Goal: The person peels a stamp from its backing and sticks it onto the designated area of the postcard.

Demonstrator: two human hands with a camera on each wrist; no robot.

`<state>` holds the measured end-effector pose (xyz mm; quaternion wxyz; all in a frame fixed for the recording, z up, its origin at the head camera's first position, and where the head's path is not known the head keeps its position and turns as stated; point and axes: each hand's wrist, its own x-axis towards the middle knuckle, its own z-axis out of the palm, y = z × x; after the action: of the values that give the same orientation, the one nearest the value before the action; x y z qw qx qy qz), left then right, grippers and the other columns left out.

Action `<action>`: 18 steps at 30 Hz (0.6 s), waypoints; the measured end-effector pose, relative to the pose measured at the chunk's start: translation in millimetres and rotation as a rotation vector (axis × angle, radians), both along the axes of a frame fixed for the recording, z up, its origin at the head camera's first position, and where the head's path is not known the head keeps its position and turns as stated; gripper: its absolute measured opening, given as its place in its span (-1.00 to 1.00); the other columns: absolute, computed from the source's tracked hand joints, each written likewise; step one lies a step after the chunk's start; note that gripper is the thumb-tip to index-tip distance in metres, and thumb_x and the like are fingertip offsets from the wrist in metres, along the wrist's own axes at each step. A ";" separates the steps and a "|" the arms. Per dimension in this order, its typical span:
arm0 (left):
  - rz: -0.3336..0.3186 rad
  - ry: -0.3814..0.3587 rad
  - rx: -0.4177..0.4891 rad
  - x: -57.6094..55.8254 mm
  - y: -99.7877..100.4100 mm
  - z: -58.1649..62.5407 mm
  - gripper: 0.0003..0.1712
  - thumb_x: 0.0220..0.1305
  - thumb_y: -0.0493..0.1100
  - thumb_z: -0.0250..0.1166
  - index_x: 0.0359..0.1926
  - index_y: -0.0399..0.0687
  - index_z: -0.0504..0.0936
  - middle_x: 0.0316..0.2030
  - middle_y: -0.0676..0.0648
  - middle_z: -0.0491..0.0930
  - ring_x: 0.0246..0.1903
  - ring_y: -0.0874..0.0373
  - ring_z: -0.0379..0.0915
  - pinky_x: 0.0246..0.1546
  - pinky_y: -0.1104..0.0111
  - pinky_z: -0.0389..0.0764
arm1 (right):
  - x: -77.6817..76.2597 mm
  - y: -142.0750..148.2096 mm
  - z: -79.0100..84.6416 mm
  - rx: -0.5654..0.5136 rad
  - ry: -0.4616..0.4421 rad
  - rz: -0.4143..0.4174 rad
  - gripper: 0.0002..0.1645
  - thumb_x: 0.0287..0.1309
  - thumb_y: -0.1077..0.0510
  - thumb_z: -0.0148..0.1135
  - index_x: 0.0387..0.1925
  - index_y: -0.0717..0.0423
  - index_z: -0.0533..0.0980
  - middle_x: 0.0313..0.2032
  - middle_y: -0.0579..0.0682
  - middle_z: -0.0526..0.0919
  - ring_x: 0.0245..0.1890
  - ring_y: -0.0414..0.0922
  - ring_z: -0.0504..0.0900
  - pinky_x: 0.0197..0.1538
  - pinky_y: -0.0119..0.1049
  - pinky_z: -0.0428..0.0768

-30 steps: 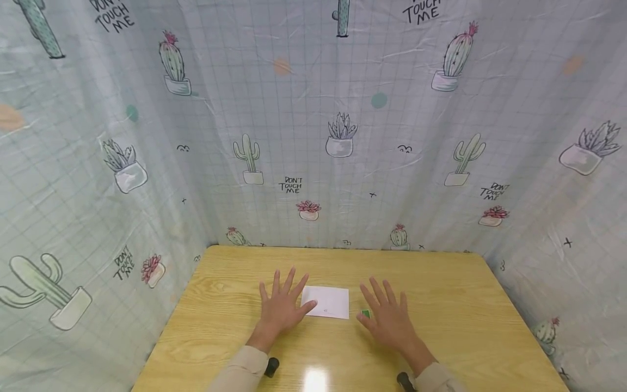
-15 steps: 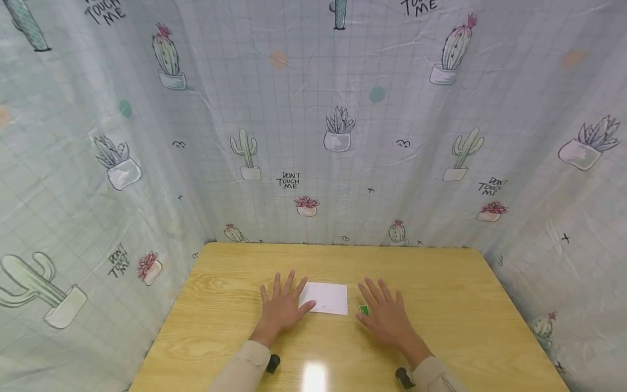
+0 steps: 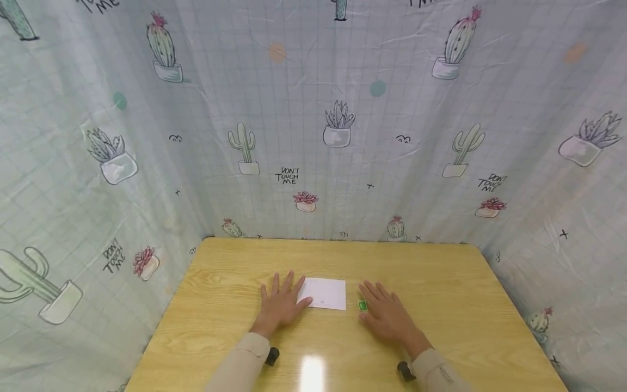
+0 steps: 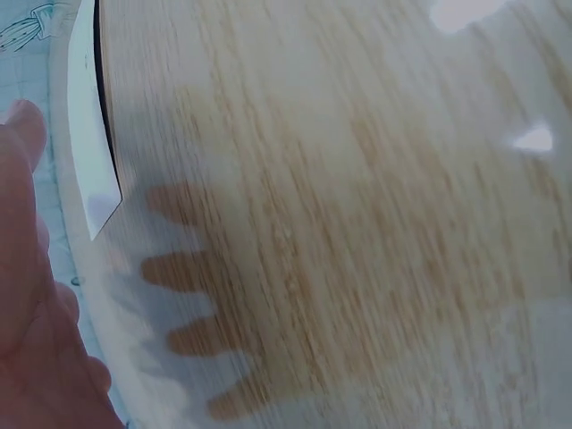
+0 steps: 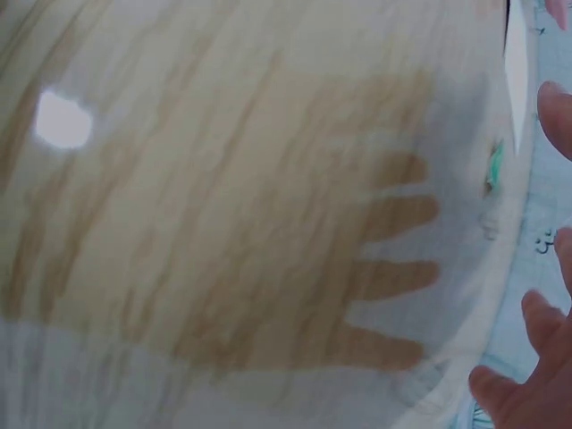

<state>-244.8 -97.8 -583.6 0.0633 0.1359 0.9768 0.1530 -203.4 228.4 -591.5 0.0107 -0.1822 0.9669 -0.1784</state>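
A white paper rectangle [image 3: 325,293], like an envelope, lies on the table with small print by its near edge. My left hand [image 3: 279,309] is at its left side, fingers spread, the thumb overlapping its lower left corner in the head view. A small green square [image 3: 362,306] with a pale border, like a stamp, lies right of the paper. Beside it is my right hand [image 3: 390,317], fingers straight and close together, thumb just below the square. Neither hand holds anything. Both wrist views show finger-shaped reflections in the glossy tabletop.
The wood-grain table [image 3: 235,258] is bounded by a cactus-print curtain [image 3: 313,109] at the back and both sides. Bright light glare [image 3: 312,373] shows at the near edge. Dark wrist mounts [image 3: 272,356] sit beside the sleeves.
The head view has tilted down slightly, shifting the scene upward. My right fingers have drawn closer together, and more of the green square shows. The left hand has stayed by the paper.
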 end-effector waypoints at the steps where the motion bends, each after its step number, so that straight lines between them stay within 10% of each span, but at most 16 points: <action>1: -0.003 -0.003 0.000 -0.4 0.1 -0.4 -0.15 0.51 0.46 -0.07 0.64 0.23 0.16 0.68 -0.12 0.00 0.64 -0.41 -0.20 0.47 -0.55 -0.17 | -0.2 1.2 -0.4 -0.011 -0.002 0.010 -0.17 0.51 -0.19 0.11 0.62 0.03 0.17 0.62 0.10 0.20 0.61 0.30 0.16 0.52 0.46 0.16; 18: -0.016 -0.070 -0.037 -5.4 1.9 -3.7 -0.29 0.66 0.22 -0.16 0.67 0.16 0.06 0.69 -0.07 -0.03 0.66 -0.31 -0.21 0.53 -0.47 -0.17 | -8.2 7.4 -8.1 -0.131 -0.052 -0.026 -0.37 0.33 -0.01 0.38 0.40 -0.06 0.51 0.42 0.14 0.53 0.43 0.28 0.48 0.46 0.34 0.38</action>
<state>-250.2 -95.9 -587.3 0.1012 0.1371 0.9755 0.1390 -211.6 235.8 -599.6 0.0215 -0.1653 0.9548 -0.2459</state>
